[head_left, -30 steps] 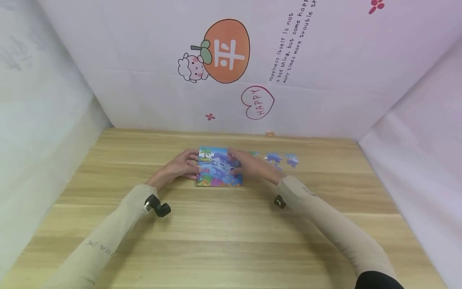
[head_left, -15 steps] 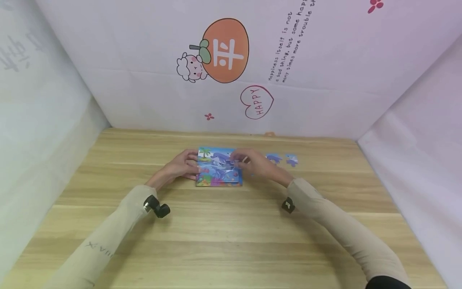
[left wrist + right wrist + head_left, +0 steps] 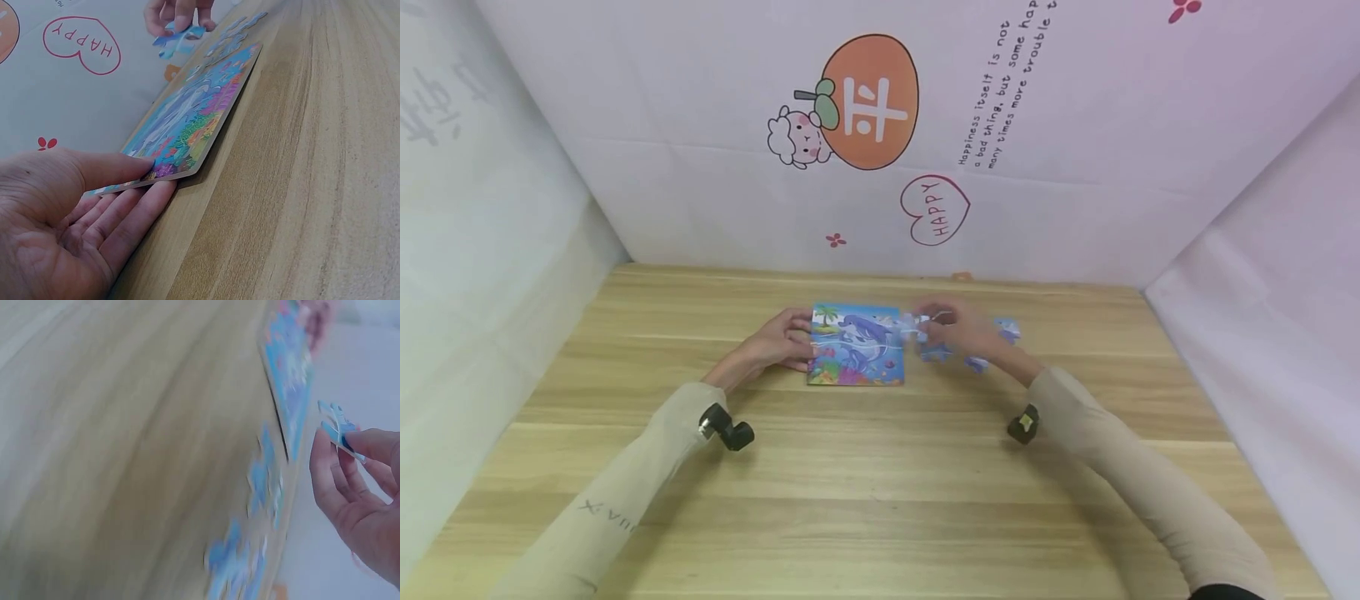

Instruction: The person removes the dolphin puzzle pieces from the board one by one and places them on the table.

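Dolphin jigsaw board [image 3: 856,346] lies on the far half of the bench [image 3: 865,467], near the middle of its width. Around it, from where I stand, the largest thing is white cloth [image 3: 700,200], which makes the back wall and also both sides. On it are printed an orange fruit [image 3: 870,102], some lines of English words [image 3: 1003,83] and, lower, a red heart [image 3: 936,210] with the word HAPPY. Before this cloth comes the bench itself, of pale wood, its grain running from side to side. Two arms in beige sleeves [image 3: 625,479] reach over it, and each wrist carries a small black camera [image 3: 727,427].

The left hand [image 3: 778,339] holds the board's left edge, thumb above and fingers below. The right hand [image 3: 962,327] is narrow: it pinches a blue jigsaw piece [image 3: 180,40] in the air, just right of the board; whether one piece or several joined, I cannot tell. Loose jigsaw pieces [image 3: 936,354] lie on the bench near this hand.

I judge that the step in hand is to carry this piece between the board and the loose ones; the direction I cannot know. In my opinion, the next move calls for a steady left hold and a gentle pinch, because thin tabs could bend.
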`<state>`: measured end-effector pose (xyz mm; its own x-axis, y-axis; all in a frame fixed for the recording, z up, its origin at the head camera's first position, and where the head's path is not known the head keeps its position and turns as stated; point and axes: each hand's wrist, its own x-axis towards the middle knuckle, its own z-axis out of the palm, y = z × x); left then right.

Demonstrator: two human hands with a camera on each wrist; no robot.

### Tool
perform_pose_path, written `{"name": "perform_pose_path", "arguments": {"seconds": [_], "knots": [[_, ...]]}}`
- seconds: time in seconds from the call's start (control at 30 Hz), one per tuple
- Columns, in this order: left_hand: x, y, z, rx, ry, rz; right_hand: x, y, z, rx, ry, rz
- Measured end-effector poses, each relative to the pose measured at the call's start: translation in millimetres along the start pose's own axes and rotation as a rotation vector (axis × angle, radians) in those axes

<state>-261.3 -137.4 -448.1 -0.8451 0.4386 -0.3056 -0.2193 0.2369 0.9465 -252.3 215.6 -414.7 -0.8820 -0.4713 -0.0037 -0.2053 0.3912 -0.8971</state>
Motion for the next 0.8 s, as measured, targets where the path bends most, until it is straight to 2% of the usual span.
{"name": "perform_pose_path", "arguments": {"seconds": [0.1,0.23,0.47,0.53,0.67,0.8], "knots": [[-0.1,0.0,-0.8,-0.011,0.006,-0.007,-10.9,3.0,-20.0,-0.014,0.034,0.068],[0.4,-0.5,-1.5,-0.008,0.01,-0.009,-26.5,11.7,-44.4,-0.024,0.039,0.156],[-0.1,-2.0,-1.9,-0.002,-0.007,-0.006,-53.6,27.6,-81.3,0.004,0.027,0.206],[-1.0,-1.4,-1.4,-0.006,-0.007,-0.002,-60.7,29.9,-90.1,-0.017,0.029,0.23],[-2.1,0.0,-1.2,-0.005,-0.012,0.009,-73.9,31.4,-105.7,-0.05,0.004,0.301],[-2.3,0.6,-2.1,0.007,-0.016,0.011,-80.7,33.8,-117.3,0.01,-0.047,0.36]]}}
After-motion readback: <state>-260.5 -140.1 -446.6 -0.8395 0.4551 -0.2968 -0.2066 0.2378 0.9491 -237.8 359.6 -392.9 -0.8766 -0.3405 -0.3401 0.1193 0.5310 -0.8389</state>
